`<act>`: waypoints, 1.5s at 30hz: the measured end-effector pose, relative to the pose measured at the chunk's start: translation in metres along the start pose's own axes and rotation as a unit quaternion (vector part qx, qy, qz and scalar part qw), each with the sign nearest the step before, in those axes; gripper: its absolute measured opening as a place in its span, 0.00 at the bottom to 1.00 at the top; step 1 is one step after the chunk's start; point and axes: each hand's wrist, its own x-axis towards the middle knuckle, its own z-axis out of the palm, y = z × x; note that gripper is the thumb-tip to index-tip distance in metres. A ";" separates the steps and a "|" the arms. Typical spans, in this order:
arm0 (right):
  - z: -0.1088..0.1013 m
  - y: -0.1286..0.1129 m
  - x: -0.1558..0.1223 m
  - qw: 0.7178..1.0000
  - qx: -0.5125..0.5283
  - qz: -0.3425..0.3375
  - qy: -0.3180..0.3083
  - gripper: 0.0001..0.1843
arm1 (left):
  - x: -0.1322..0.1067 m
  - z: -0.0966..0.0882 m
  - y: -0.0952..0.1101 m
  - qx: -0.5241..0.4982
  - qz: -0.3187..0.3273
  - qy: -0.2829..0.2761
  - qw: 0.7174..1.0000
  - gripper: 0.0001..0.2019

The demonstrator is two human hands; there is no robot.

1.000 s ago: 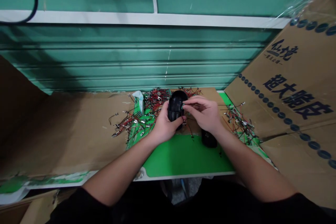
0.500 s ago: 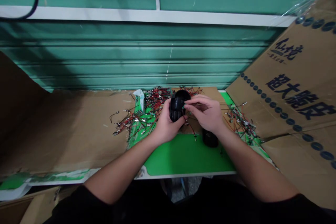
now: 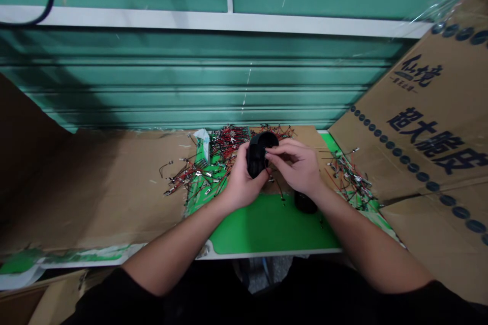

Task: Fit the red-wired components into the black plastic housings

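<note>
My left hand (image 3: 241, 182) is wrapped round a black plastic housing (image 3: 258, 151), held upright above the green mat (image 3: 267, 226). My right hand (image 3: 296, 165) pinches a small wired contact against the housing's open side; a thin wire (image 3: 281, 194) hangs down from it toward the mat. A second black part (image 3: 305, 203) lies on the mat under my right wrist, partly hidden.
Heaps of red and black wired contacts lie behind the hands (image 3: 224, 144), to the left (image 3: 186, 177) and to the right (image 3: 351, 177). Brown cardboard (image 3: 95, 188) covers the left of the table. A printed cardboard box (image 3: 427, 132) stands at right. A green shutter (image 3: 190, 76) is behind.
The hands and housing have stayed almost where they were; my right fingers have shifted slightly on the housing's opening. The view has tilted a little.
</note>
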 end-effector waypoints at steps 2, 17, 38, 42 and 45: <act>0.001 0.000 -0.001 1.000 -0.009 0.006 -0.001 0.07 | -0.001 0.000 0.001 -0.004 0.000 -0.002 1.000 0.30; 0.009 0.004 -0.005 0.989 0.086 0.120 0.024 0.16 | -0.006 0.001 0.008 0.010 0.010 -0.006 1.000 0.32; 0.009 0.001 -0.011 0.981 0.110 0.151 -0.056 0.17 | -0.013 -0.003 0.004 -0.014 -0.028 -0.023 0.999 0.42; 0.004 0.001 -0.002 0.966 0.170 0.173 -0.089 0.21 | -0.010 0.000 0.007 -0.079 -0.054 -0.027 0.995 0.41; 0.000 0.001 0.001 0.959 0.187 0.184 -0.106 0.24 | -0.009 0.001 0.008 -0.090 -0.061 -0.031 0.994 0.40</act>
